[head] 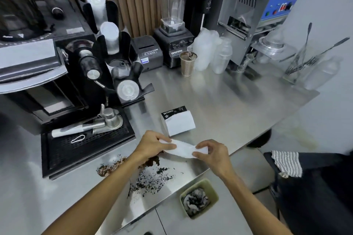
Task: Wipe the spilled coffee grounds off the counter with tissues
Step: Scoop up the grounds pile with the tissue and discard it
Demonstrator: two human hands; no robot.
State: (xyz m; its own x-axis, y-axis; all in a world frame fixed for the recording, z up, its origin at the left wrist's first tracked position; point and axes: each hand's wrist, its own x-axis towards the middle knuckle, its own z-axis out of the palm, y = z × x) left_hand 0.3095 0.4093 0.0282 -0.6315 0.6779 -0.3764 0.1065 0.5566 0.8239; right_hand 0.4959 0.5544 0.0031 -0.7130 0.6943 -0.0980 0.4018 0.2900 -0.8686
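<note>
Both hands, left hand (154, 144) and right hand (212, 153), pinch 1 thin white paper tissue (183, 149) by its ends, just above the steel worktop (219, 105). It looks light, limp and easily torn. 2 patches of dark coffee grounds (149, 179) lie beneath; 1 tissue box (178, 121) stands near.

Two hands (152, 144) (213, 153), one tissue (184, 149) — one tissue box (178, 121), one blender (172, 19)

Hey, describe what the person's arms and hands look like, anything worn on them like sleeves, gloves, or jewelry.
Both forearms are bare up to the bottom edge of the picture, so no sleeves show. The left hand and right hand wear no gloves. No rings, watch or bracelet can be seen on either wrist or hand, though the picture is slightly blurred.
</note>
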